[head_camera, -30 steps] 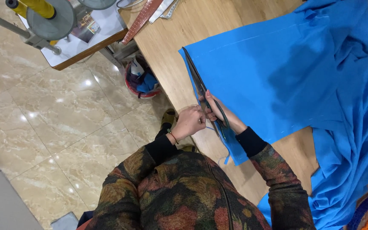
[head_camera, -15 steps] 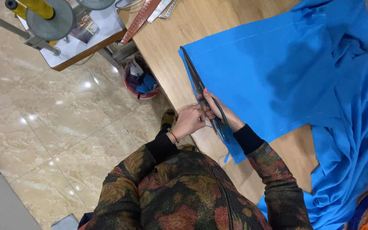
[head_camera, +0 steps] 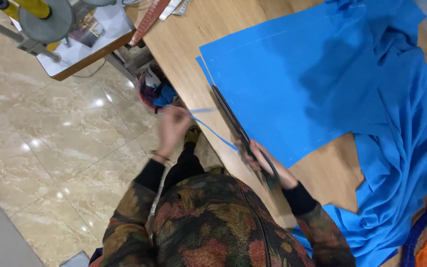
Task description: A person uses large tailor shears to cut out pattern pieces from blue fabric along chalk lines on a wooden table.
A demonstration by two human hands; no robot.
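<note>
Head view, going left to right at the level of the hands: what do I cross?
Marble floor → left hand pinching a thin blue strip → scissors in right hand → flat blue fabric → bunched blue fabric.

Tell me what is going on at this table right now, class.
A person in a patterned top stands at a light wooden table spread with a large sheet of bright blue fabric. The right hand holds long dark metal scissors with the blades lying along the sheet's near edge. The left hand, blurred, is out over the marble floor and pulls a thin blue fabric strip away from that edge. More blue cloth lies bunched at the right.
</note>
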